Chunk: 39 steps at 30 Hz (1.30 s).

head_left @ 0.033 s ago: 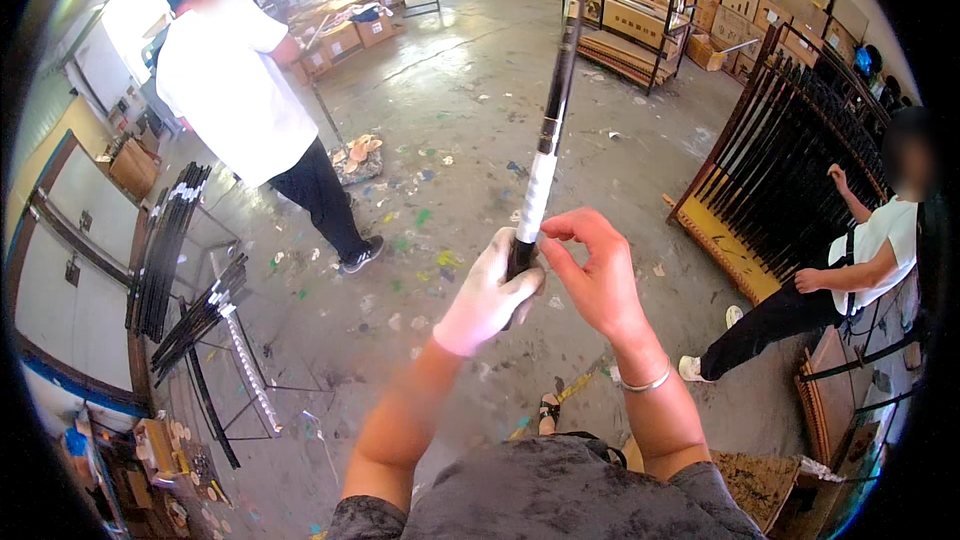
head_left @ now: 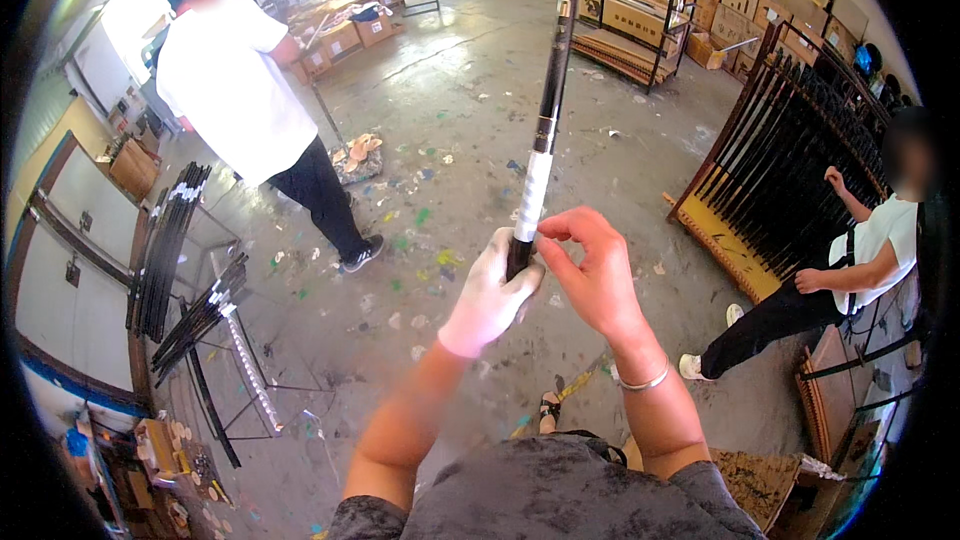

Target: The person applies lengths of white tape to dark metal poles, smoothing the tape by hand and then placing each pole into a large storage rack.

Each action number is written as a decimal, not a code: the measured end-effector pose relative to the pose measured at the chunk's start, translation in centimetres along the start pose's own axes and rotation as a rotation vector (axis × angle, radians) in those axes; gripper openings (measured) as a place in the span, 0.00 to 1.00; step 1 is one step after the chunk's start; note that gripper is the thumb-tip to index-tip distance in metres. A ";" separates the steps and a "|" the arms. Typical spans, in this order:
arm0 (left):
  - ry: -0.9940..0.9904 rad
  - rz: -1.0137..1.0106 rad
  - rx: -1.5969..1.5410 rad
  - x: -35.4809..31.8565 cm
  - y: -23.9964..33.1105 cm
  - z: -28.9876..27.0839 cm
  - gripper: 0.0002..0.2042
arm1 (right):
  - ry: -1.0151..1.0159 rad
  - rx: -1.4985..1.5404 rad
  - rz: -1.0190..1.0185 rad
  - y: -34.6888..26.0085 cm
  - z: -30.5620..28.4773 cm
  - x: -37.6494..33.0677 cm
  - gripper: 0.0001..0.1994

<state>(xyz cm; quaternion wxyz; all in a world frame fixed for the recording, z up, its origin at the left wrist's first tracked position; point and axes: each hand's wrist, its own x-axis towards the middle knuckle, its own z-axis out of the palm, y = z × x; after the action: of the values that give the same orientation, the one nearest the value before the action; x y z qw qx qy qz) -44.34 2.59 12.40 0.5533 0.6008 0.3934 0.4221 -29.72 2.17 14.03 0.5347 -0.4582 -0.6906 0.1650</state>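
While a rack (head_left: 722, 238) of dark rods (head_left: 790, 160) is standing off to the right, a long black pole (head_left: 552, 95) is running up out of view, leaning slightly right, its lower part sitting in the left hand. Handling, my read: it's looking light and stiff, slick on the glossy stretch, top-heavy when held by the end; firm hold low on the dark stretch is making sense. Gloved left hand (head_left: 482, 302) is gripping there, fingers wrapping round the pole. Bare right hand (head_left: 598, 265) is hovering just right of the pole, thumb and fingertips sitting nearly together; can't tell if they're touching it or pinching anything. White wrap (head_left: 533, 195) on the pole is sitting just above the left fingers.
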 end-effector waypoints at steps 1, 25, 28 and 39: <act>0.094 0.089 0.088 -0.1 -0.7 0.6 0.12 | 0.002 -0.006 -0.009 -0.1 0.1 -0.1 0.06; -0.181 -0.017 -0.332 -3.5 0.1 1.5 0.12 | -0.155 0.394 0.249 -0.8 -4.5 -4.2 0.07; -0.117 -0.007 -0.302 -3.6 -0.1 2.2 0.12 | -0.141 0.442 0.247 -1.1 -4.7 -4.1 0.10; -0.451 0.108 -0.714 -5.4 -2.0 -1.8 0.11 | 0.054 -0.223 -0.069 0.4 -7.1 -1.8 0.03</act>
<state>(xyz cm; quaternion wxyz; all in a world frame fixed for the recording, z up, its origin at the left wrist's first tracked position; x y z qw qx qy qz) -47.91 -1.75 10.11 0.7759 0.4685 0.0600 0.4183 -23.23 -0.97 15.35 0.5043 -0.4950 -0.7053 0.0564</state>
